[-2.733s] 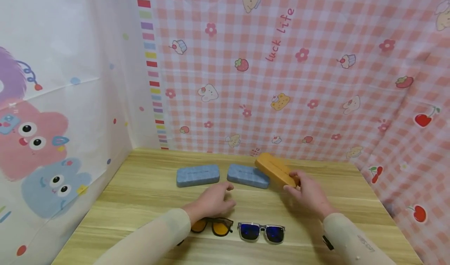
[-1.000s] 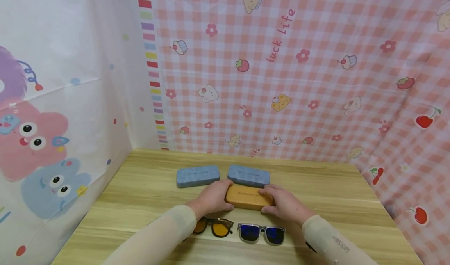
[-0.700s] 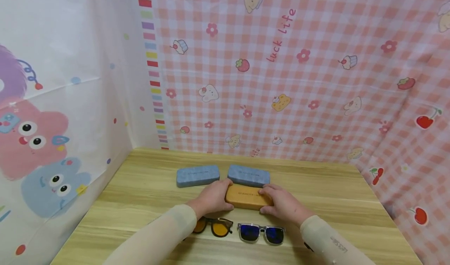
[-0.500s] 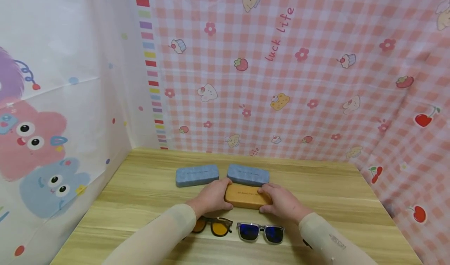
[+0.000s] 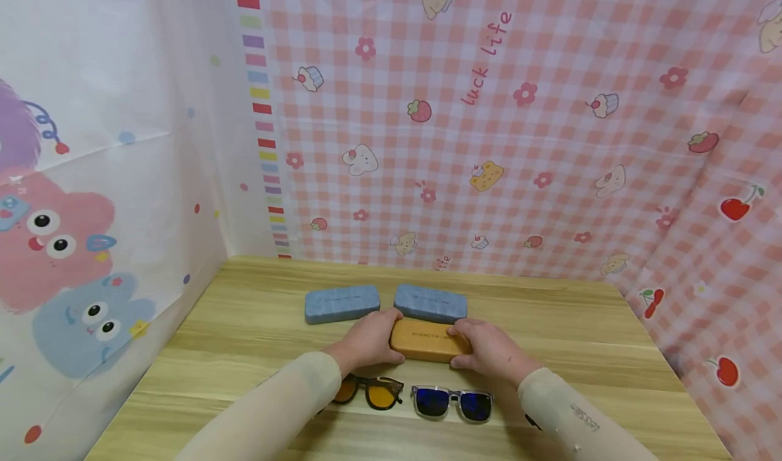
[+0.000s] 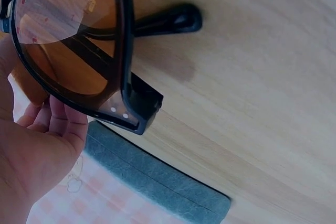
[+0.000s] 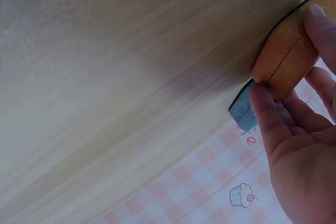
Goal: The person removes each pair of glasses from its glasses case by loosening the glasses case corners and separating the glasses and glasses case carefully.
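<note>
An orange glasses case [image 5: 427, 341] lies lid up in the middle of the wooden table, held from both ends. My left hand [image 5: 369, 342] grips its left end, thumb in front and fingers behind. The right end is pinched between thumb and fingers of my right hand [image 5: 492, 352], as the right wrist view also shows at the case's seam [image 7: 286, 56]. Just behind it sits a blue glasses case [image 5: 431, 303]; a second blue glasses case [image 5: 342, 305] rests farther left. Black-framed sunglasses with orange lenses [image 5: 381, 396] lie partly hidden under my left forearm.
Clear-framed sunglasses with dark blue lenses [image 5: 432, 403] lie in front of the orange case. A pink checked cloth [image 5: 391, 142] hangs behind the table [image 5: 562, 311], and a white printed cloth [image 5: 183, 176] at the left.
Earlier my right hand held the orange case tilted above the table, farther right. It now lies in front of the right blue case, and my left hand grips it too. Over the last second, almost nothing moved.
</note>
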The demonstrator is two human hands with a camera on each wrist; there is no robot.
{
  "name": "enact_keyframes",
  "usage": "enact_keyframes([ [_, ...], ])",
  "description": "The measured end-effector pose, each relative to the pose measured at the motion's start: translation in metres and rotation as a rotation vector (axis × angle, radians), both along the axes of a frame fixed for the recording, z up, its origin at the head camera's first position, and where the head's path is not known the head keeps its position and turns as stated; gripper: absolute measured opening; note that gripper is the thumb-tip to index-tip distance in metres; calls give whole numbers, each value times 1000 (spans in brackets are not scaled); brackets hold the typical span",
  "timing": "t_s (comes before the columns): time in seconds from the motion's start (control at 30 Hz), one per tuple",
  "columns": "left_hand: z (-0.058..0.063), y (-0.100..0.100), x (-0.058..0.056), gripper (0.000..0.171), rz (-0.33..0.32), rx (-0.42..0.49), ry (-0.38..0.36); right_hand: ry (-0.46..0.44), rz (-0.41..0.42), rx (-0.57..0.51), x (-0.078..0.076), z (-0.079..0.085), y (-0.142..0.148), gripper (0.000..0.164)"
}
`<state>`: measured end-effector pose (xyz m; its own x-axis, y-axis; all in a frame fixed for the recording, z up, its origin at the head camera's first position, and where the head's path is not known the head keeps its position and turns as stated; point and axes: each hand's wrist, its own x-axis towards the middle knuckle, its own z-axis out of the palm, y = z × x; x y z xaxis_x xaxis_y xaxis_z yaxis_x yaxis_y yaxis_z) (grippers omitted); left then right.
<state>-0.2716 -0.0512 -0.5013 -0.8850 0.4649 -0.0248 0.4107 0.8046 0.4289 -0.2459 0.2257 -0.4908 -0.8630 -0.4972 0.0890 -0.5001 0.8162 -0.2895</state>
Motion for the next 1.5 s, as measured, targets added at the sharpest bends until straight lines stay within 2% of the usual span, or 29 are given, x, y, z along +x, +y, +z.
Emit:
enact_keyframes([
  [0.3, 0, 0, 1, 80, -6, -16, -14, -5, 11, -6, -1, -2, 2, 50],
  [0.73, -5, 1, -1, 81, 8, -30, 26, -23, 48, 11, -4, -1, 3, 47],
  [0.83, -5, 1, -1, 81, 9, -29, 31, -58, 42, 5, -5, 2, 3, 46],
  [1.13, -4, 1, -1, 83, 31, 4, 18, -254, -5, -9, -12, 21, 4, 48],
  [1.33, -1, 2, 1, 87, 87, 37, -7, -277, 14, 42, -17, 30, 2, 44],
  [1.5, 1, 3, 2, 91, 97, 30, -7, -296, 36, 64, -22, 36, 1, 40],
])
